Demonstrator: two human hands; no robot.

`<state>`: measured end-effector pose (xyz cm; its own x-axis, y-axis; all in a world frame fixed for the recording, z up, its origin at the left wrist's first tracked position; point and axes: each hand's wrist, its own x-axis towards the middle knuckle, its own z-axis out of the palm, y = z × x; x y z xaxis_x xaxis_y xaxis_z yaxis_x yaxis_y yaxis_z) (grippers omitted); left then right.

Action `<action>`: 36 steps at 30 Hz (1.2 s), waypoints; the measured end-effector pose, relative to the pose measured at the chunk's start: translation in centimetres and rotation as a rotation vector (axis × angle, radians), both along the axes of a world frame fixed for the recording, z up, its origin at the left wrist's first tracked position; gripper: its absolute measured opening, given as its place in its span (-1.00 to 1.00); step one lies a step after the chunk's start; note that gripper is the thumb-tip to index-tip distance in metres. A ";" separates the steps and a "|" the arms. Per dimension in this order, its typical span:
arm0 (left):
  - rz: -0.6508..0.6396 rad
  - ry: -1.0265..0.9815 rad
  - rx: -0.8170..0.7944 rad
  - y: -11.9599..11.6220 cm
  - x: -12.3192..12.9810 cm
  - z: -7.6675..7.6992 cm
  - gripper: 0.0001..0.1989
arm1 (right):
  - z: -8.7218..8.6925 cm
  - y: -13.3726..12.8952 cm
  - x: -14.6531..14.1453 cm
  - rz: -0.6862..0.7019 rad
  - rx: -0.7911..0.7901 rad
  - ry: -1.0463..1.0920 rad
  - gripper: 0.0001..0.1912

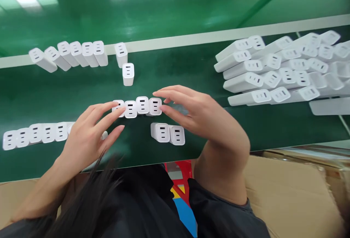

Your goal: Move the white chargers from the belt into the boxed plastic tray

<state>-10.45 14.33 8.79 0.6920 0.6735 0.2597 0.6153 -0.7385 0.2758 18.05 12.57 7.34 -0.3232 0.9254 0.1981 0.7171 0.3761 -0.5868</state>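
Several white multi-port chargers (142, 105) stand side by side in a short row on the green work surface, ports facing up. My left hand (91, 130) is at the row's left end, fingertips over the leftmost charger, thumb apart. At the other end, my right hand (188, 105) has its fingers spread beside the rightmost charger (155, 106); whether they touch it I cannot tell. Two more chargers (170, 134) stand just below my right hand. Another row of chargers (35, 133) runs under my left hand, which hides part of it.
Behind the hands, a line of leaning chargers (76, 54) and two single ones (128, 74) stand near a pale strip (169, 43). Many chargers lie piled (273, 70) at the right. Cardboard (290, 194) sits below the table's front edge.
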 end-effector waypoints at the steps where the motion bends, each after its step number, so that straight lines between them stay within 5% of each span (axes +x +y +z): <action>1: 0.011 -0.021 -0.007 0.0 0.0 0.1 -0.60 | 0.1 0.1 0.1 -0.021 0.030 0.005 -0.73; 7: 0.096 -0.091 -0.123 -0.4 0.2 0.8 -0.64 | -0.1 0.1 -0.3 -0.094 0.247 0.066 -0.73; 12: 0.223 -0.160 -0.149 -0.6 0.2 1.1 -0.74 | 0.9 -1.4 -4.0 0.007 0.189 -0.199 -0.64; 16: 0.188 -0.213 -0.062 0.0 -0.4 0.0 -0.72 | 1.2 -2.5 -8.0 -0.021 0.107 -0.471 -0.37; 23: 0.142 -0.288 -0.013 0.5 -1.2 -1.1 -0.72 | 1.4 -2.9 -10.6 0.014 0.039 -0.656 -0.37; 29: 0.163 -0.306 0.037 0.8 -1.5 -1.6 -0.72 | 1.8 -0.6 -7.0 -0.036 -0.051 -0.727 -0.36; 36: 0.177 -0.317 0.019 1.1 -1.7 -1.9 -0.71 | 0.2 -0.6 1.8 -0.331 -0.156 -0.692 -0.39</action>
